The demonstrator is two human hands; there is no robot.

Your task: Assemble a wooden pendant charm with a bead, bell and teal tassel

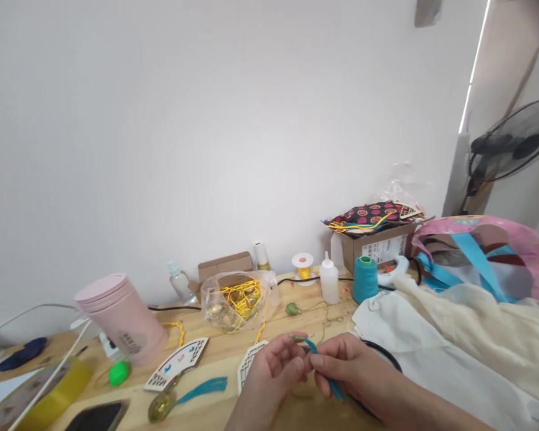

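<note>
1. The thin teal cord point(335, 388) is pinched in a small grip, so it could slip if the fingers ease or the cord's smooth surface gives way. It could then drop toward the white cloth point(413, 353) on the right.
2. The black cord point(381, 353) curves just beside the right hand point(350, 365), and the teal cord's loose lower end could snag on it if pulled sideways.
3. Tight bending between the fingertips could crease the teal cord or fray its end.
4. The teal cord looks slim, glossy and curved. It sits between the hands, above the near part of the wooden table point(314, 317), with its lower end hanging.
5. Both hands are narrowly closed. The right hand pinches the teal cord, and the left hand point(273, 374) holds its upper part, though the fingers partly hide the contact.
6. A fretwork wooden plaque point(247, 368) lies just beyond the left hand.
</note>
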